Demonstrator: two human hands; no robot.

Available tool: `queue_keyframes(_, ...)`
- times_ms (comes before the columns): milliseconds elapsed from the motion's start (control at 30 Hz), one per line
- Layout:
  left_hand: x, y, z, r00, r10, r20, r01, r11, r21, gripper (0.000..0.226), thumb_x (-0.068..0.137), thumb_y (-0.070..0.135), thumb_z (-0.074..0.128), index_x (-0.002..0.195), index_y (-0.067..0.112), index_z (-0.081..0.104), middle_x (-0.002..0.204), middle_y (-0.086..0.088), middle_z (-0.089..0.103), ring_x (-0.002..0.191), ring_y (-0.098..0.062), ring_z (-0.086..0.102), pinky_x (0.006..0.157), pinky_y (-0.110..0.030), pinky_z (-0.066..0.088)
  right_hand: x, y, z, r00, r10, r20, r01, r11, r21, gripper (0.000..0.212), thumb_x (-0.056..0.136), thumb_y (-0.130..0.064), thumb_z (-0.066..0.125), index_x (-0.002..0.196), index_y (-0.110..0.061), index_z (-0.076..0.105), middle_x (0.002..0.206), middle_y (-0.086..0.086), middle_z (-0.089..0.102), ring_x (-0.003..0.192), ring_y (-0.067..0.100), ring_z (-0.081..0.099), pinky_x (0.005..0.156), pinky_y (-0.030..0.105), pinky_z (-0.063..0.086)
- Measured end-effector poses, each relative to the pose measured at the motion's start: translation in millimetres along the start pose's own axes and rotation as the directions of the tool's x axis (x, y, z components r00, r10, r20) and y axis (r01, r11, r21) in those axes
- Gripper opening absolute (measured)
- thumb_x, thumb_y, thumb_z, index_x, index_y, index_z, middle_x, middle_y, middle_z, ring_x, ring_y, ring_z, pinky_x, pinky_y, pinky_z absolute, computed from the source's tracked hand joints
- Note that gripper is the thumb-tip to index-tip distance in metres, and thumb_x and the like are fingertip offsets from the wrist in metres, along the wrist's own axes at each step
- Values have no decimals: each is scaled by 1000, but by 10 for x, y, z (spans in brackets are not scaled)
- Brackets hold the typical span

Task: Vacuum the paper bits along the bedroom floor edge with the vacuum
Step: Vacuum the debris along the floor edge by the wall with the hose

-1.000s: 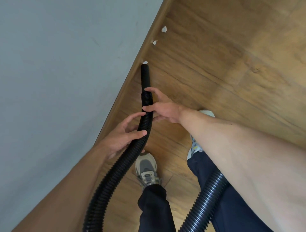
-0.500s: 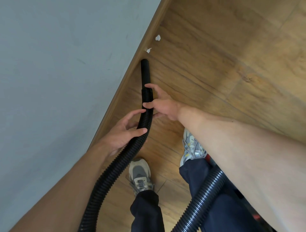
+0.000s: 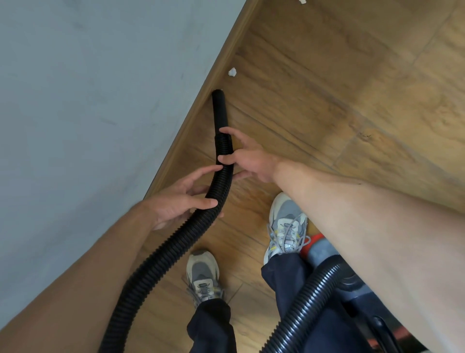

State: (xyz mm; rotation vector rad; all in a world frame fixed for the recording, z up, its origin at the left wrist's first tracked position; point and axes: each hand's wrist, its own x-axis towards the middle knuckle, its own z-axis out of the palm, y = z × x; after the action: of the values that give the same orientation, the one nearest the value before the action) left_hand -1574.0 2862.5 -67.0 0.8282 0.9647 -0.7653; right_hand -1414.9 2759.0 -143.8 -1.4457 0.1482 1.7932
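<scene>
A: Report hand status, near to far.

B: I see the left hand [image 3: 176, 201] clasped around the black ribbed vacuum hose [image 3: 161, 262]. The right hand [image 3: 247, 158] pinches its smooth black nozzle collar [image 3: 223, 145]. Nozzle tip sits at the wooden skirting board [image 3: 201, 95].

A: Debris?

B: A white paper bit [image 3: 232, 72] lies just beyond the tip on the wood-plank floor [image 3: 327, 88].

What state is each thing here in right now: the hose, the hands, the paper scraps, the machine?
Black ribbed vacuum hose: held in both hands, curved, its smooth nozzle tip at the wooden baseboard.
Left hand: wrapped loosely around the hose.
Right hand: fingers on the hose collar.
White paper bit: lying loose, apart from the nozzle.
Second white paper bit: at the top edge, untouched.
Red and grey vacuum body: mostly hidden.
</scene>
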Motion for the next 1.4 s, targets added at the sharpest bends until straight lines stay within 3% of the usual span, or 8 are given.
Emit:
queue_keyframes(100,29,86,7,999,-35,-2,35,995,94,75,88,-2,67,137,51,45,126,2,68,103,-33,72,88,-54,56,-5,-22,-48,1000,4,13,-4,1000,-5,67,90,1,66,135,-45,48,137,7,51,115,28,60,64,35,61)
queue_keyframes(233,70,179,29,997,-78,4,76,981,178,80,87,-2,69,137,53,41,125,2,68,96,-33,74,78,-53,60,-26,-56,-108,1000,17,26,-17,1000,-25,67,91,2,65,137,-44,47,134,9,53,113,27,61,61,32,60)
queue_keyframes(600,203,298,122,998,-22,-56,32,982,187,75,86,2,72,134,55,46,124,3,68,100,-24,73,76,-54,60,-31,-156,-249,999,-27,-36,26,999,-24,68,91,1,65,138,-44,46,135,9,52,114,26,61,63,31,61)
queue_keyframes(833,261,439,188,995,-9,-99,30,975,218,74,87,1,71,133,53,47,118,6,69,97,-17,72,65,-40,61,-22,-234,-296,996,-61,-71,59,998,-22,69,92,0,64,141,-43,44,129,9,57,108,22,64,66,32,62)
queue_keyframes(967,270,501,253,994,-10,-113,35,975,221,73,87,1,71,132,54,47,119,7,67,99,-18,72,65,-40,61,-53,-271,-328,992,-68,-109,69,998,5,70,92,3,62,143,-41,44,132,7,54,101,16,62,63,30,61)
queue_keyframes(1100,273,603,336,995,-19,-93,40,972,232,73,87,2,71,133,54,47,117,9,67,99,-14,71,68,-41,62,-127,-338,-446,993,-41,-107,43,999,20,68,92,2,60,142,-42,45,137,5,50,109,20,59,58,26,59)
queue_keyframes(1300,281,899,506,996,-44,-76,63,962,264,74,88,2,70,138,50,43,117,8,67,101,-15,70,71,-42,62,-206,-524,-639,987,10,-159,-9,1000,7,68,90,1,62,138,-45,48,134,7,55,113,29,61,68,37,61)
queue_keyframes(1400,248,1082,620,996,-63,-70,82,944,320,76,90,1,68,140,50,41,116,10,65,102,-14,68,70,-39,62,-302,-658,-731,982,64,-176,-65,998,2,68,91,1,62,139,-45,46,133,7,56,111,30,63,65,38,62)
